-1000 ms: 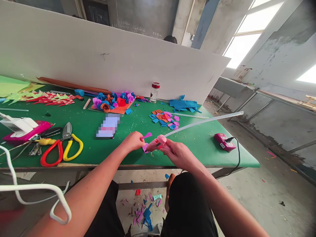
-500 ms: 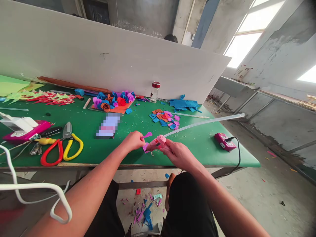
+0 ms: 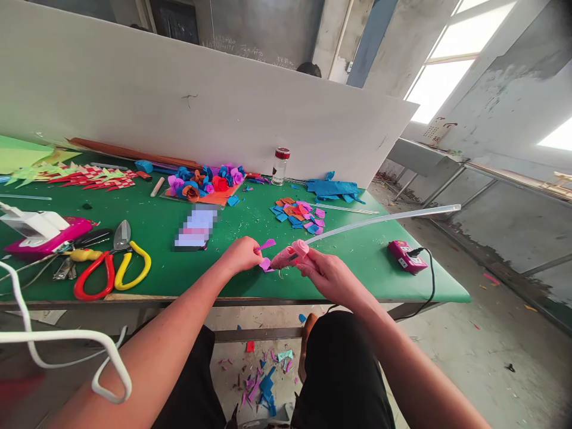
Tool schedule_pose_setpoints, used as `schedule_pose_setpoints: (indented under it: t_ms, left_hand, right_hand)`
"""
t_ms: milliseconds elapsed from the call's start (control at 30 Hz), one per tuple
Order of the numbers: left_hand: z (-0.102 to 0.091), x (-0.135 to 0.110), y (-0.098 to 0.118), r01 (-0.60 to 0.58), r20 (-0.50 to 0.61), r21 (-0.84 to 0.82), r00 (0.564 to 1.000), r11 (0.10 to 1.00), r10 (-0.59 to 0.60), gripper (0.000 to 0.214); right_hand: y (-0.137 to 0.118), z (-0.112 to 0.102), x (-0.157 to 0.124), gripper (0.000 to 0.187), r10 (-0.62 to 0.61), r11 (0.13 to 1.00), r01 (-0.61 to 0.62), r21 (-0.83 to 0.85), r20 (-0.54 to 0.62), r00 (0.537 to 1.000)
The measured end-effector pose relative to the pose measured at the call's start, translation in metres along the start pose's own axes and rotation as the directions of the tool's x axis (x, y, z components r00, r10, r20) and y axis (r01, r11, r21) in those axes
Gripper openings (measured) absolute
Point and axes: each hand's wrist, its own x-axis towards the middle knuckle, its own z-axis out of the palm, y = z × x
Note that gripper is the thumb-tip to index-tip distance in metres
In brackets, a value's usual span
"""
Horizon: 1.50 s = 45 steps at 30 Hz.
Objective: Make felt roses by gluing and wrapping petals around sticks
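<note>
My left hand (image 3: 245, 254) pinches a purple paper strip (image 3: 267, 244), with petal-like pieces sticking out past the fingers. Closed around a pink hot glue gun (image 3: 290, 255), my right hand (image 3: 328, 272) keeps its nozzle at the lower purple petal (image 3: 266, 265); whether the two touch is unclear. A long clear glue stick (image 3: 388, 217) runs out of the gun's back toward the right. Beyond the hands lies a pile of cut blue, orange and purple paper petals (image 3: 295, 213). Finished paper flowers (image 3: 208, 182) sit farther back to the left.
Scissors with red and yellow handles (image 3: 120, 256) lie at left beside a magenta power strip (image 3: 75, 232) and white cable (image 3: 67, 338). A phone (image 3: 195, 227), lidded glass jar (image 3: 280, 167), and blue paper (image 3: 333, 189) are farther back. Another socket box (image 3: 406, 257) stands right.
My right hand has drawn the glue gun slightly to the right, and the glue stick has shifted with it. My left hand has barely moved.
</note>
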Motion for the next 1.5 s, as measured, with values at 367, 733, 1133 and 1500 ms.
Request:
schedule_pose_setpoints:
  t_ms: [367, 733, 1133, 1500]
  left_hand:
    - [0.0, -0.001, 0.001, -0.009, -0.015, -0.024, 1.0, 1.0, 0.009, 0.003]
    - [-0.013, -0.012, 0.003, -0.123, -0.045, -0.224, 0.992, 0.967, 0.116, 0.02]
    - [-0.041, -0.065, 0.019, -0.285, -0.181, -0.243, 0.952, 0.927, 0.245, 0.027]
    - [-0.033, -0.095, 0.027, -0.264, -0.171, -0.23, 0.959, 0.937, 0.228, 0.032]
  right_hand:
    - [0.012, -0.012, -0.006, 0.04, 0.1, 0.899, -0.099, 0.428, 0.02, 0.995]
    - [0.086, -0.006, 0.01, 0.059, 0.368, 0.851, -0.3, 0.431, -0.081, 0.926]
    - [0.041, -0.001, 0.016, 0.034, 0.18, 0.979, -0.136, 0.154, -0.324, 0.929]
    - [-0.048, 0.021, 0.002, 0.021, -0.113, 0.86, 0.154, 0.486, -0.113, 0.987]
